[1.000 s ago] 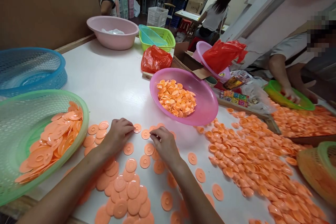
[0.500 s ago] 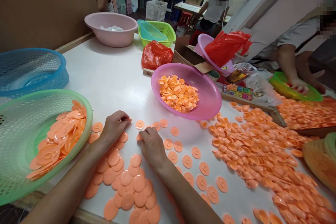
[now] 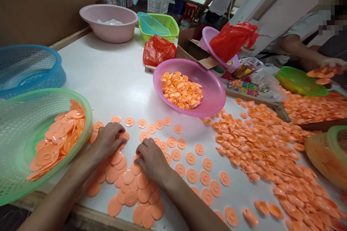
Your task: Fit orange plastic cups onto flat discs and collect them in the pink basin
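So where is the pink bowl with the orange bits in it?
In the head view the pink bowl sits on the white table just right of centre, beyond both hands, with a red bag behind it and the big orange pile to its right.

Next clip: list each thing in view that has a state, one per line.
left hand: palm down on flat orange discs
right hand: palm down on the discs
green basket: partly filled with discs
pink bowl: holds orange caps
blue basket: contents unclear
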A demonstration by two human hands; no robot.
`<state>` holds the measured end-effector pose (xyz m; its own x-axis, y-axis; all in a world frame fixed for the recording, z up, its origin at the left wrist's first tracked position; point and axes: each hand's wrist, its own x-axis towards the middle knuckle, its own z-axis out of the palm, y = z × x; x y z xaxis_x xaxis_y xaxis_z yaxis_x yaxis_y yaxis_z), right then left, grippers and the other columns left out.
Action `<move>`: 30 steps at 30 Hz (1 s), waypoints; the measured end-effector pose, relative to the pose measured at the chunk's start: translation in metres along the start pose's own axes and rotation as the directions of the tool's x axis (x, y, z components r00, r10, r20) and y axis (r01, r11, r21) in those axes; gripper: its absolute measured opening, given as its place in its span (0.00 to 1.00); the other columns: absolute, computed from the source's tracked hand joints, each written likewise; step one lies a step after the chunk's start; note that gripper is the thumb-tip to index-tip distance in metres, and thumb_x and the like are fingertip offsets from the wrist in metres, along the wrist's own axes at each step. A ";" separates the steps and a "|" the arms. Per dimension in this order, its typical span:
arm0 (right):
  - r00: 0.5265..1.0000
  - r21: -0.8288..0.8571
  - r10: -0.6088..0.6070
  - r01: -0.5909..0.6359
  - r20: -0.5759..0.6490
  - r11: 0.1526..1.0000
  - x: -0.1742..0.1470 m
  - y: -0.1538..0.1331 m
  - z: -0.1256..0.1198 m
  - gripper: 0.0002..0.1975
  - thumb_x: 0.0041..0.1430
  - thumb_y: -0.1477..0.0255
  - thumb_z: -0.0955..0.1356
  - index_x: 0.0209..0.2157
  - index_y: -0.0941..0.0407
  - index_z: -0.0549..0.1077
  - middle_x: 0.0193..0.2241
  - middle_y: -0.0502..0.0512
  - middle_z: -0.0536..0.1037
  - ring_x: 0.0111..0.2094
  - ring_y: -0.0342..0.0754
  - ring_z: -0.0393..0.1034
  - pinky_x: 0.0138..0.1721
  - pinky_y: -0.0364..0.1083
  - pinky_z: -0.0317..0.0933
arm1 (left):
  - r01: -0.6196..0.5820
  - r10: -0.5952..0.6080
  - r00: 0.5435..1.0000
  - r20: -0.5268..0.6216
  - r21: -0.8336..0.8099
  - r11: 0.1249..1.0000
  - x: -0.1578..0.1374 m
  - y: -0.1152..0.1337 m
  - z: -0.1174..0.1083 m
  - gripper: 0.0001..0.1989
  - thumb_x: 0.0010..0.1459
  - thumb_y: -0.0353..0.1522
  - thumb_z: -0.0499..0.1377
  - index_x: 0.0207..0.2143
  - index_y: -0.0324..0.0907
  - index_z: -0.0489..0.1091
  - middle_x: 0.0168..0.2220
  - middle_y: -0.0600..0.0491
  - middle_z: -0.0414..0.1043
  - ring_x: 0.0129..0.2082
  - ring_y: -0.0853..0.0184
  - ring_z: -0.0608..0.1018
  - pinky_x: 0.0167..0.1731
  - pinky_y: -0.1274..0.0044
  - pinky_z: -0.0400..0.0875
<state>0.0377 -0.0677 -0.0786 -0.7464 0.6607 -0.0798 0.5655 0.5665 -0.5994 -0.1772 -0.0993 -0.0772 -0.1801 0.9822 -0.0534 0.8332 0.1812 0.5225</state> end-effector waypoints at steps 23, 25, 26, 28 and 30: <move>0.998 0.344 0.043 -0.054 0.040 0.937 -0.005 0.002 -0.027 0.05 0.55 0.77 0.70 0.32 0.54 0.70 0.28 0.47 0.73 0.31 0.44 0.67 0.30 0.42 0.59 | -0.339 0.339 0.936 0.089 -0.019 0.941 -0.058 0.012 0.022 0.11 0.64 0.32 0.53 0.35 0.44 0.75 0.35 0.52 0.76 0.36 0.64 0.75 0.36 0.72 0.66; 0.970 0.428 0.177 -0.089 -0.169 0.899 -0.013 0.033 -0.051 0.03 0.57 0.77 0.68 0.33 0.54 0.72 0.29 0.47 0.76 0.31 0.44 0.69 0.32 0.42 0.60 | -0.311 0.309 0.946 0.097 0.011 0.950 -0.062 0.015 0.025 0.11 0.65 0.31 0.52 0.35 0.44 0.75 0.35 0.52 0.76 0.36 0.64 0.73 0.37 0.70 0.64; 0.912 0.393 0.261 -0.125 -0.316 0.911 -0.018 0.052 -0.062 0.03 0.57 0.76 0.67 0.33 0.54 0.73 0.30 0.49 0.76 0.32 0.45 0.69 0.33 0.44 0.61 | -0.298 0.295 0.950 0.099 0.015 0.955 -0.063 0.018 0.026 0.11 0.65 0.31 0.52 0.36 0.44 0.74 0.36 0.52 0.76 0.37 0.64 0.73 0.38 0.70 0.63; 0.747 0.242 0.329 -0.229 -0.578 0.943 -0.028 0.092 -0.082 0.04 0.55 0.75 0.67 0.30 0.54 0.74 0.29 0.51 0.77 0.33 0.48 0.68 0.35 0.47 0.61 | -0.296 0.294 0.950 0.108 -0.004 0.955 -0.063 0.027 0.030 0.09 0.64 0.32 0.53 0.37 0.44 0.74 0.37 0.52 0.75 0.38 0.63 0.72 0.37 0.70 0.61; 0.686 0.080 0.278 -0.305 -0.673 0.949 -0.039 0.121 -0.092 0.05 0.54 0.76 0.67 0.26 0.54 0.73 0.27 0.53 0.77 0.34 0.51 0.67 0.37 0.50 0.61 | -0.324 0.324 0.936 0.137 -0.021 0.946 -0.063 0.039 0.034 0.07 0.62 0.32 0.56 0.36 0.45 0.74 0.37 0.52 0.74 0.38 0.63 0.71 0.36 0.70 0.59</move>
<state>0.1680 0.0207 -0.0745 -0.1189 0.9417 0.3148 0.7362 0.2963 -0.6084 -0.1152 -0.1528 -0.0826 0.1729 0.9849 0.0030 0.8354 -0.1482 0.5293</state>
